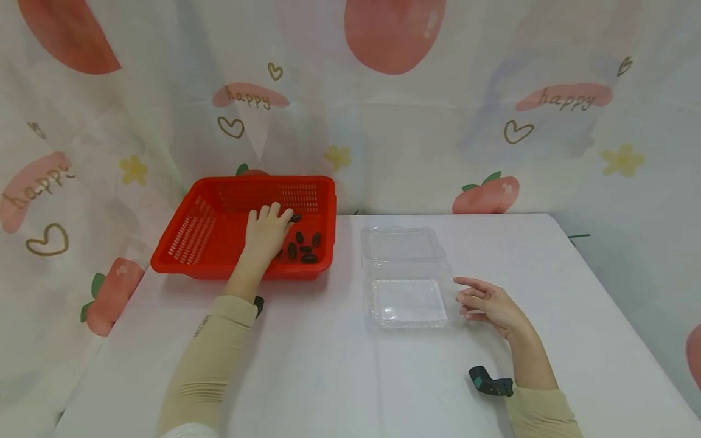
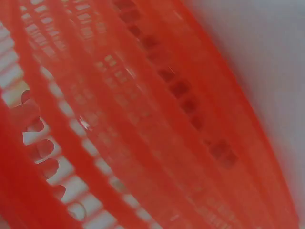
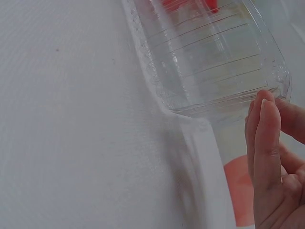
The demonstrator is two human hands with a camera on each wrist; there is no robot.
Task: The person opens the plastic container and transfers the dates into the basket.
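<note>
My left hand [image 1: 265, 234] is inside a red plastic basket [image 1: 188, 264], palm down with its fingers spread toward the back wall. A dark brown oval piece [image 1: 296, 218], like a date, lies right beside its fingertip on the right side. Several more such pieces [image 1: 292, 250] lie in the basket's right part. The left wrist view shows only the slotted red basket wall [image 2: 157, 124]; the hand is hidden there. My right hand [image 1: 490, 305] hovers loosely bent beside an opened clear plastic box [image 1: 408, 301]. Its fingertips are near the box's right edge; whether they touch is unclear.
The box's lid [image 1: 404, 244] lies folded back behind its base. A white table [image 1: 317, 365] carries everything. A printed curtain [image 1: 405, 140] hangs behind and at both sides. Dark wrist cameras [image 1: 491, 383] sit on my forearms.
</note>
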